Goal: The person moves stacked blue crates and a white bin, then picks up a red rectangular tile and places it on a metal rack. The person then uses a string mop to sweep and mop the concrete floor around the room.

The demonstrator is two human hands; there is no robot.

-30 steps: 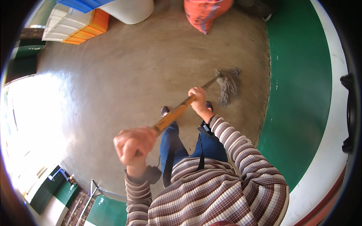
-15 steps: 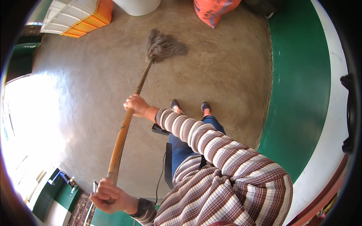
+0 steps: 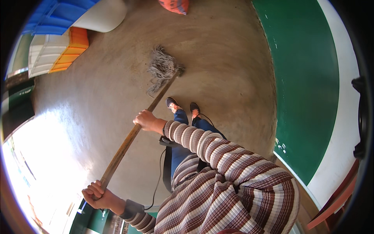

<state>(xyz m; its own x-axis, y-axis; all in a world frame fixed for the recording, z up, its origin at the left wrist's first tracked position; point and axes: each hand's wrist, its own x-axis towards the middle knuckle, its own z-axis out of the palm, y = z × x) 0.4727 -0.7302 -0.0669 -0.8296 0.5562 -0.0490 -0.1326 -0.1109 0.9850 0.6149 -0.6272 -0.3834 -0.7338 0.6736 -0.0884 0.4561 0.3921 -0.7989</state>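
A string mop with a grey yarn head [image 3: 161, 64] lies spread on the brown floor ahead of my feet. Its wooden handle [image 3: 124, 146] slants up from lower left to the head. Near the top end of the handle, my left hand [image 3: 97, 195] is closed round the wood; a dark band circles that wrist. Farther down, around the middle of the handle, my right hand [image 3: 146, 119] grips it, its arm reaching across my body in a striped sleeve.
White and orange crates [image 3: 66, 50], a blue crate [image 3: 58, 15] and a large white container [image 3: 103, 17] stand far left. An orange-red sack [image 3: 175, 5] lies at the far edge. A green-and-white wall [image 3: 304, 85] borders the right side. Bright light glares at left.
The mop head has swung nearer to my feet, its strings now trailing to the left of the handle's end. Both hands keep their grip; my left hand is farther left. The view has turned.
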